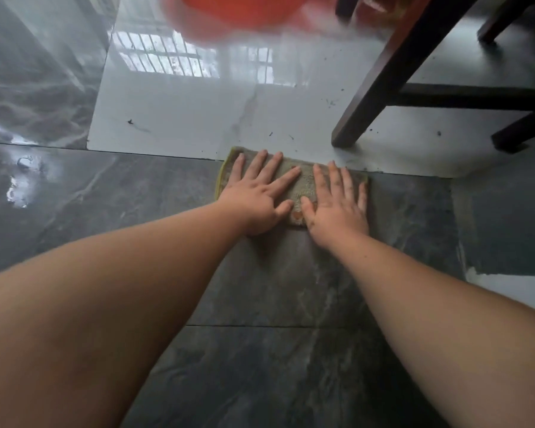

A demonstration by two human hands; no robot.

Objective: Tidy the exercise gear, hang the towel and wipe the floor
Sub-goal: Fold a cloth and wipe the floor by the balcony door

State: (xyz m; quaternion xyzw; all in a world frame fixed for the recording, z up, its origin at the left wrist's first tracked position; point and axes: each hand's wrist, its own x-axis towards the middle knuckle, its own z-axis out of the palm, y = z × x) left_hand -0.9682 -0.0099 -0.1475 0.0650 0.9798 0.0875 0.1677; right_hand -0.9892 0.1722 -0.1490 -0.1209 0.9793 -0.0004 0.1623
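Observation:
A grey-brown cleaning cloth (303,183) with a yellow edge lies flat on the glossy tiled floor (291,288), across the seam between a dark tile and a white tile. My left hand (260,196) presses flat on the cloth's left half, fingers spread. Beside it, my right hand (337,205) presses on the right half with its fingers spread too. Most of the cloth is hidden under the two hands.
A dark wooden chair leg (380,84) slants down to the floor just beyond and right of the cloth, with a crossbar (476,94) behind it. A blurred orange round object (229,10) sits at the top edge. Small dark specks dot the white tile (183,112).

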